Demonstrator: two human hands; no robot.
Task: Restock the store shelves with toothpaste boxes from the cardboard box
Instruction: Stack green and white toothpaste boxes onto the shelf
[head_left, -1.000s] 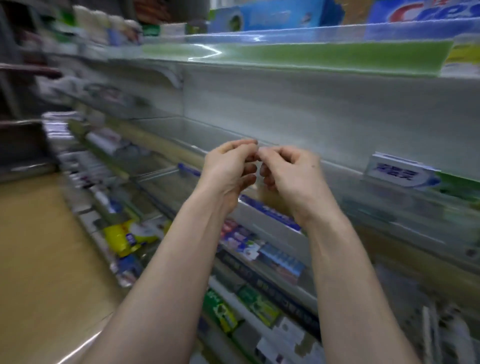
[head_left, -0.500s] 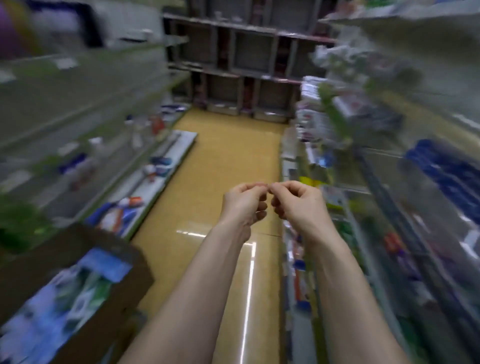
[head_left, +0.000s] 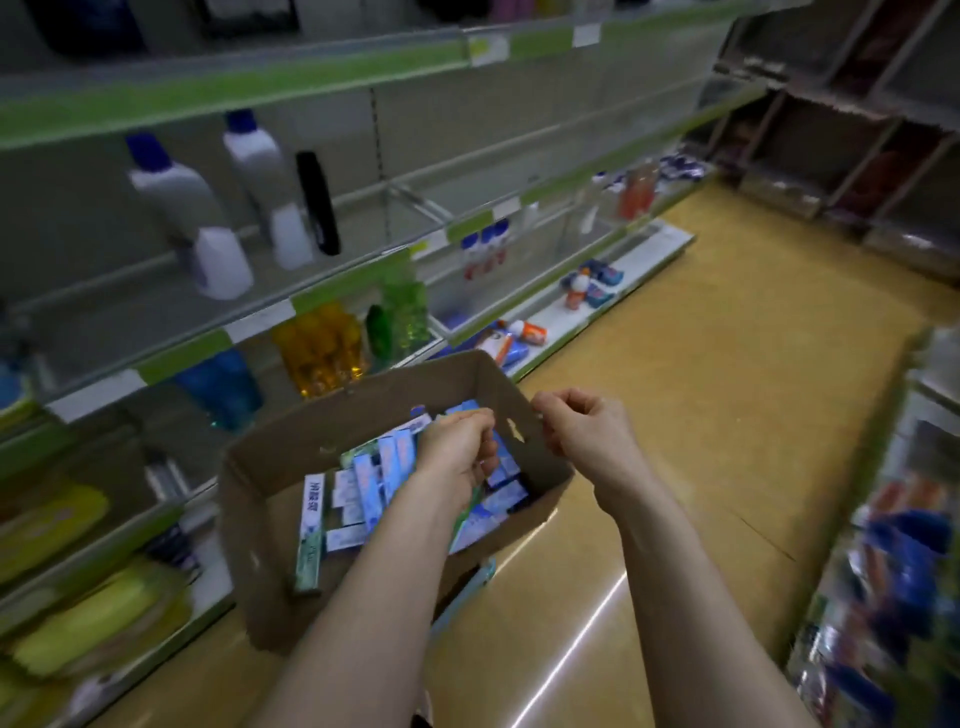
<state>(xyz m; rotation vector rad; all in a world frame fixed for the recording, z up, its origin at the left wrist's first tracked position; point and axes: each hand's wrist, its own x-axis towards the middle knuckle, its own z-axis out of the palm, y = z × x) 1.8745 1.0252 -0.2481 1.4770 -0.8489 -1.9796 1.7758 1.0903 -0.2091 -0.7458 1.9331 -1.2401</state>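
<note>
hands (head_left: 457, 452) at cardboard box (head_left: 363, 410) of toothpaste boxes (head_left: 363, 483)

One view only: wide-angle cam on my head, facing fwd & down the aisle. The cardboard box (head_left: 363, 410) sits close, just below centre-left, w/ my forearms (head_left: 363, 597) filling the bottom edge. At left the shelves (head_left: 218, 98) slant away, at right the floor (head_left: 727, 364); edges are blurred.

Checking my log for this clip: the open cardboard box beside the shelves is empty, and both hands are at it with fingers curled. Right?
Not empty: the head view shows the cardboard box holding many toothpaste boxes. The rest stands: it is open, beside the shelves, with the left hand and right hand at it, both curled.
</note>
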